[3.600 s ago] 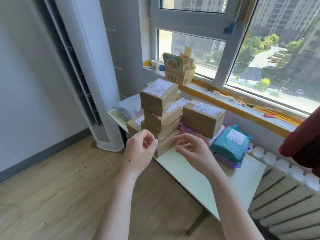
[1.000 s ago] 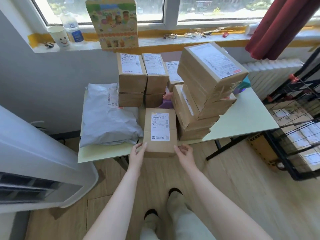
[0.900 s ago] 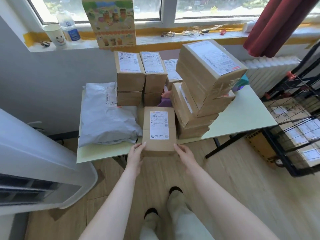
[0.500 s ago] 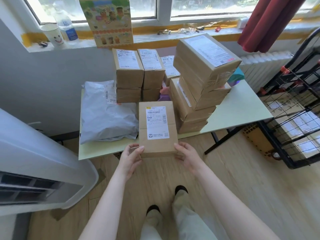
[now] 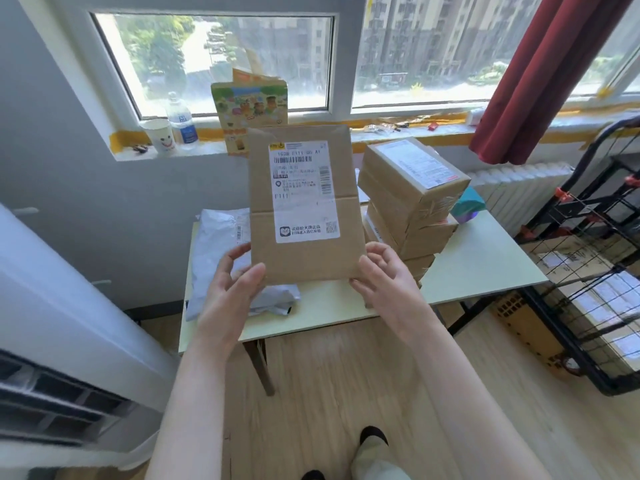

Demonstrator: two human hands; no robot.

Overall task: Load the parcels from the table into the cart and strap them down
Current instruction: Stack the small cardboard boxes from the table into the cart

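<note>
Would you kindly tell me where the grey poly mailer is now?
In the head view, the grey poly mailer lies on the left end of the table, partly behind the held cardboard parcel and the left hand.

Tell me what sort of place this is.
Likely an upper-floor room in a flat or office, used for sorting post: labelled parcels stacked on a table, a wire cart beside it, a radiator under a window facing tower blocks.

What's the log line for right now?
left hand: grips cardboard box | right hand: grips cardboard box | cardboard box: held off table | cart: right of table
</note>
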